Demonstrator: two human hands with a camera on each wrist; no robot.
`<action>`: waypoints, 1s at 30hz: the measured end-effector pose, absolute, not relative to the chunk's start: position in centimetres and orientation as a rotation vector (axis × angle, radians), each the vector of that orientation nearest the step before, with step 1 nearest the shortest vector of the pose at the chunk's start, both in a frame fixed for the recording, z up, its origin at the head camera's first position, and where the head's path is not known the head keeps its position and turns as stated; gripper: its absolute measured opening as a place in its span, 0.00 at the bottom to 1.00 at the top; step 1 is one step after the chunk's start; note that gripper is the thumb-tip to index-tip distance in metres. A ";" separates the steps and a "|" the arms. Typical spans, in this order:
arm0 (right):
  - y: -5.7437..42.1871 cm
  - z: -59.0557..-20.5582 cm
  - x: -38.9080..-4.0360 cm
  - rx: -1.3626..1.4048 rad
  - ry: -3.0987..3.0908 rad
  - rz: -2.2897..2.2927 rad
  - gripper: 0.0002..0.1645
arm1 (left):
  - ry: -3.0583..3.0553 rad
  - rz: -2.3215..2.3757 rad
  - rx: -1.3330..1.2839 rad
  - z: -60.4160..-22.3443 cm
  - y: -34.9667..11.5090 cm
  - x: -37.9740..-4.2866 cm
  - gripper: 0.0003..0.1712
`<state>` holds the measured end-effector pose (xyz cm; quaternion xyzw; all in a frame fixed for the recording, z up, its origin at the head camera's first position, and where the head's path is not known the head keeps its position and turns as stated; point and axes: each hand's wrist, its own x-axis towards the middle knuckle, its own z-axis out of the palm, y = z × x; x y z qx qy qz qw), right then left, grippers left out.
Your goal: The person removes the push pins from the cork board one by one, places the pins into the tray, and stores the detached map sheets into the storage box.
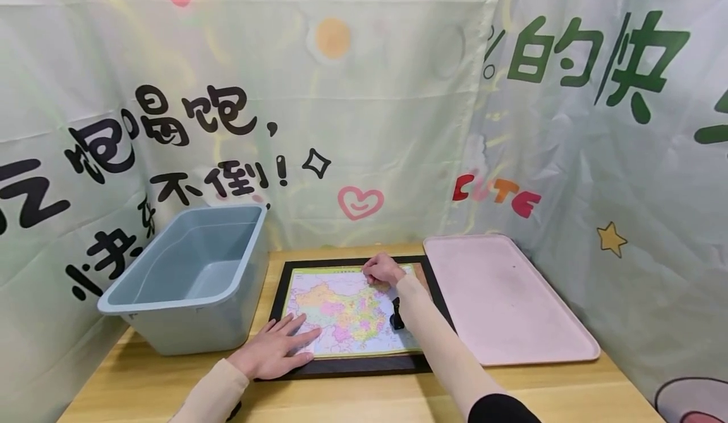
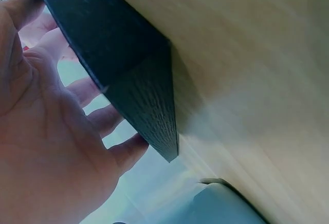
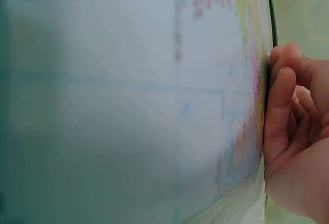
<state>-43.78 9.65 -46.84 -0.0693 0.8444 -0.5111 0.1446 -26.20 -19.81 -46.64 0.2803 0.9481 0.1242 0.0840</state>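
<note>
A colourful map (image 1: 341, 322) lies inside a black frame (image 1: 352, 367) on the table, with a brown strip (image 1: 422, 276) showing along its right side. My left hand (image 1: 273, 350) rests over the frame's near left corner, fingers spread, the tips on the map. In the left wrist view its palm (image 2: 56, 136) is beside the dark frame edge (image 2: 133, 75). My right hand (image 1: 383, 269) is at the map's far edge, its fingers curled. Close up, the right thumb and fingertips (image 3: 282, 88) meet at the map's surface; whether anything is between them is hidden.
A deep blue-grey bin (image 1: 170, 309) stands left of the frame. On the right lies a pink tray (image 1: 512, 309), close against the frame's far right corner. Printed cloth (image 1: 370, 126) hangs behind the wooden table (image 1: 341, 404) and at both sides.
</note>
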 end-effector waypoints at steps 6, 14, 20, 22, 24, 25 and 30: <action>9.6 -47.3 -43.7 -0.207 2.435 -1.478 0.13 | 2.826 0.389 0.826 -46.9 -19.9 -26.0 0.32; 10.0 -47.5 -44.2 -0.205 2.405 -1.496 0.14 | 2.836 0.395 0.852 -46.9 -19.7 -26.0 0.32; 10.0 -47.2 -44.2 -0.186 2.401 -1.477 0.14 | 2.848 0.397 0.848 -47.2 -19.7 -26.1 0.32; 10.1 -47.0 -44.0 -0.193 2.407 -1.472 0.14 | 2.849 0.399 0.853 -47.3 -19.8 -26.1 0.32; 10.2 -46.8 -43.9 -0.197 2.403 -1.469 0.14 | 2.848 0.399 0.856 -47.4 -19.8 -26.2 0.31; 10.2 -46.8 -43.9 -0.205 2.398 -1.466 0.15 | 2.848 0.397 0.856 -47.3 -19.8 -26.2 0.31; 10.3 -46.8 -43.6 -0.262 2.349 -1.503 0.17 | 2.841 0.385 0.843 -46.9 -19.8 -26.1 0.32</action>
